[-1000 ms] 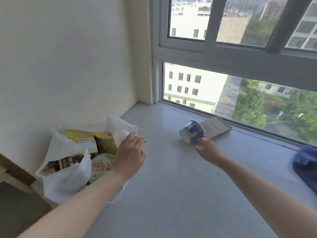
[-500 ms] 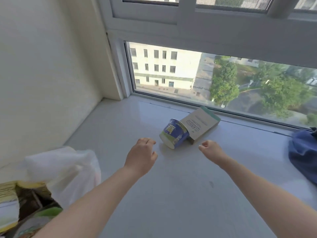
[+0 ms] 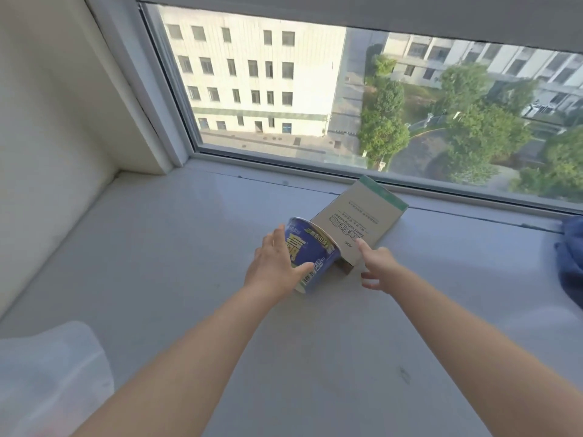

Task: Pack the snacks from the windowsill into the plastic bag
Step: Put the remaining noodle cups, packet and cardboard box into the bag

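A blue instant-noodle cup (image 3: 315, 252) lies on its side on the white windowsill (image 3: 157, 263), its base against a flat brown box with a green edge (image 3: 362, 217). My left hand (image 3: 273, 268) wraps the cup from the left, fingers over its far side and thumb across its near side. My right hand (image 3: 377, 263) is open with fingers spread, its index fingertip touching the box's near corner. The white plastic bag (image 3: 47, 373) shows only as a blurred edge at the bottom left; its contents are out of view.
The window glass and frame (image 3: 315, 165) run right behind the box. A blue cloth item (image 3: 571, 257) lies at the right edge of the sill. A white wall (image 3: 56, 137) closes off the left side.
My view has swung right and closer, away from the bag. My left hand left the bag, reached forward and closed around the cup. My right hand opened and reached the box.
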